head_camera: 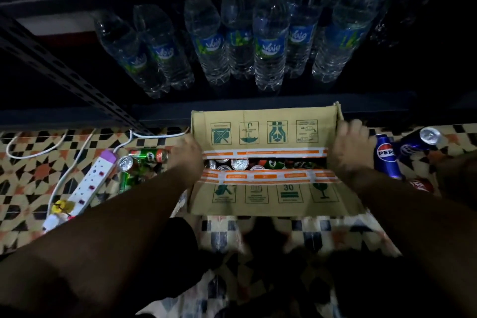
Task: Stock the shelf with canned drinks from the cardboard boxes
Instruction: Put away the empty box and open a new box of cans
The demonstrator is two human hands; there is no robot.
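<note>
Left to right: white power strip [86, 183] and its cable [36, 152] lie on the patterned floor [31, 204]; just beside them a few loose green cans [148, 155], some on their sides; left hand [186, 156] grips the left end of the cardboard box [263, 134], fingers hidden round the edge; box sits on the floor right in front of the dark shelf [258, 115], flaps parted along the taped seam, can tops [240, 163] showing in the gap; right hand [352, 143] grips the right end, fingers curled over the top corner; beyond it loose Pepsi cans [386, 156] and a red can [422, 186] on the floor; water bottles [271, 41] stand on the shelf above.

Judgement: box looks near full, so heavy; cardboard stiff but the cut flaps will flex, so hold low at both ends, not by the flaps; single cans are rigid, smooth, may slip or dent if dropped; loose cans and cable either side crowd any slide of the box.
</note>
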